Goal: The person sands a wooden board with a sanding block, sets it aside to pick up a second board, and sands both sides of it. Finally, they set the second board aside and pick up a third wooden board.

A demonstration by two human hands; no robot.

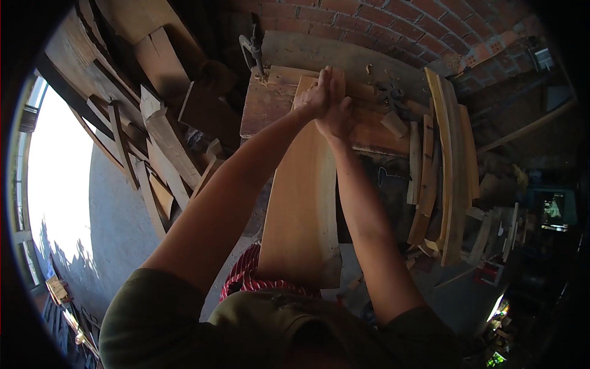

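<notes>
Brick wall (381,21) rises behind a worn workbench (261,114) in a dim wood shop, with bright light pouring through an opening (64,184) at the far left. Across the bench and back toward the person's body runs a wide, pale plank (301,203), its near end at the waist, just above red striped cloth (247,270), and its right edge lighter and uneven.

Both arms reach forward, dark green sleeves (150,301) at the shoulders. The left hand (312,99) and the right hand (335,118) are together at the plank's far end, the left slightly farther forward, their fingers pointing away. Whether the fingers are closed around anything cannot be told from this angle.

At the bench's far left corner stands a metal clamp (253,52). To the right of the hands, a small wood block (394,124) rests on the bench, with curled shavings (369,69) farther back. Long boards (452,172) stand side by side along the bench's right end, while on the left, timber offcuts (166,135) lean in a crowded jumble above a grey floor (117,203).
</notes>
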